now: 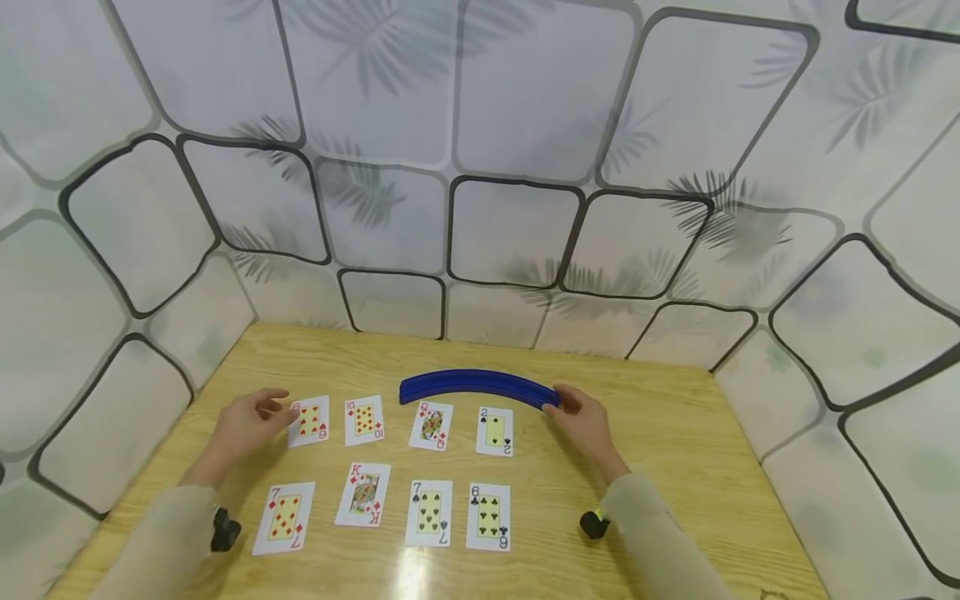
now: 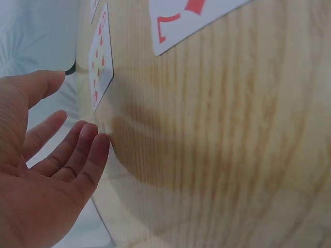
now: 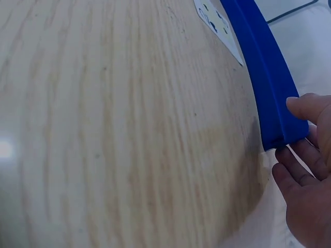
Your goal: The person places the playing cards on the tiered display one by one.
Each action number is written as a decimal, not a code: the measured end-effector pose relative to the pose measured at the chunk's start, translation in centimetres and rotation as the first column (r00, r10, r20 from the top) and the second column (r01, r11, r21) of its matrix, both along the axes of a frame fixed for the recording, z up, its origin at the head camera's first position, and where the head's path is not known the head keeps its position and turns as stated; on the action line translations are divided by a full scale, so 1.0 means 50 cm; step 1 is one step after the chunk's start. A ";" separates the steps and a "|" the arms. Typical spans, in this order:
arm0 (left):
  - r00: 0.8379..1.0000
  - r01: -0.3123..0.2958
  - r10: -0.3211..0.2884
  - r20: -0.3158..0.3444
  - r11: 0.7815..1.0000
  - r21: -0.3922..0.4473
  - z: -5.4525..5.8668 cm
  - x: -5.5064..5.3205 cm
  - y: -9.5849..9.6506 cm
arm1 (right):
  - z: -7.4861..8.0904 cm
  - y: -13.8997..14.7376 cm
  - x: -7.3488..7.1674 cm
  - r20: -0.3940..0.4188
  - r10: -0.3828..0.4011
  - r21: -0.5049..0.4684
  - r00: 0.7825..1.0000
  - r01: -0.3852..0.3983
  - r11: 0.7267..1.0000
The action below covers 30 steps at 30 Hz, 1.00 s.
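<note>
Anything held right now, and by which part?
The right hand grips the curved blue strip by its right end; the left hand holds nothing.

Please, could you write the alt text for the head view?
A person's right hand pinches the right end of a curved blue rack. Eight face-up playing cards lie on a wooden table in two rows of four, the left hand close by.

Two arms in beige fabric sleeves reach forward, well apart. The bare left hand curves loosely, fingers relaxed; the bare right hand grips between thumb and fingers.
</note>
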<state>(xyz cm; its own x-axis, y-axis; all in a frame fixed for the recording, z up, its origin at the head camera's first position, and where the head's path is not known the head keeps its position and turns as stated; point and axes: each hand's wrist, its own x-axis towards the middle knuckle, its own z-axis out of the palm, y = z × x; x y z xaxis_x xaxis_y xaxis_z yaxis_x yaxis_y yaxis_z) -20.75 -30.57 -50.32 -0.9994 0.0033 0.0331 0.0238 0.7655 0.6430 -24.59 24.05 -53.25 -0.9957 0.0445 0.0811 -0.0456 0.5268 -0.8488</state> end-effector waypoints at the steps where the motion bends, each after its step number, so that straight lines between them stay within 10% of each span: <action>1: 1.000 -0.001 0.001 0.006 1.000 -0.002 -0.002 0.001 0.000 | -0.002 0.000 0.000 -0.001 0.000 0.000 1.000 0.000 1.000; 30: 0.998 0.040 -0.043 -0.036 0.995 -0.096 -0.047 0.007 -0.006 | -0.027 0.002 0.004 -0.020 0.020 -0.009 1.000 -0.020 1.000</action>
<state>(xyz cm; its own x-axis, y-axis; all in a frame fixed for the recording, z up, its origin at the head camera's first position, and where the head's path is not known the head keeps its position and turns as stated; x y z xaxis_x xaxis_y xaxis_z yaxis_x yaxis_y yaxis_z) -20.40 -30.87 -52.67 -0.9964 0.0495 0.0681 0.0794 0.8213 0.5649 -24.37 24.17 -54.62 -0.9946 0.0252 0.1010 -0.0734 0.5174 -0.8526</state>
